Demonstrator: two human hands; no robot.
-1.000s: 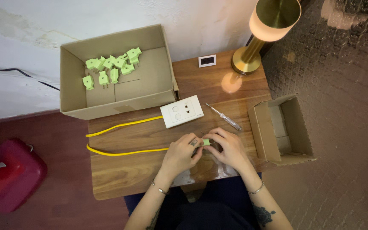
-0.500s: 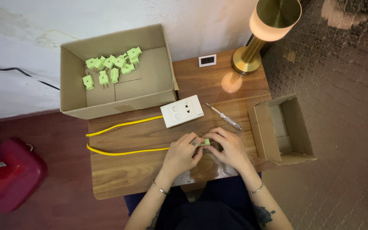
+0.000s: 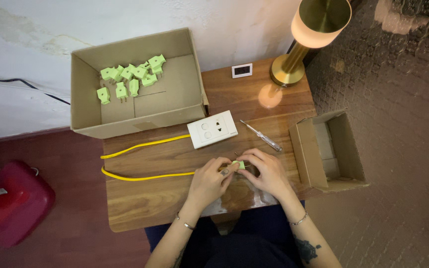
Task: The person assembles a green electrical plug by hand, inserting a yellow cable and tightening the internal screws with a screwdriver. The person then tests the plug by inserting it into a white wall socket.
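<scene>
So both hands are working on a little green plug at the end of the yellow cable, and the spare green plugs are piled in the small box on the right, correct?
Not quite. The spare green plugs lie in the large cardboard box at the back left, not the small box on the right. The head view shows this. The rest holds: the left hand and right hand work on a little green plug at the end of the yellow cable.

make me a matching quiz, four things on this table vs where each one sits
Things:
1. green plugs
2. lamp
3. screwdriver
4. small box

Places:
A. right edge of the table
B. inside the big box
C. far right corner
D. between the white socket and the small box

Pairs: 1-B, 2-C, 3-D, 4-A
</scene>
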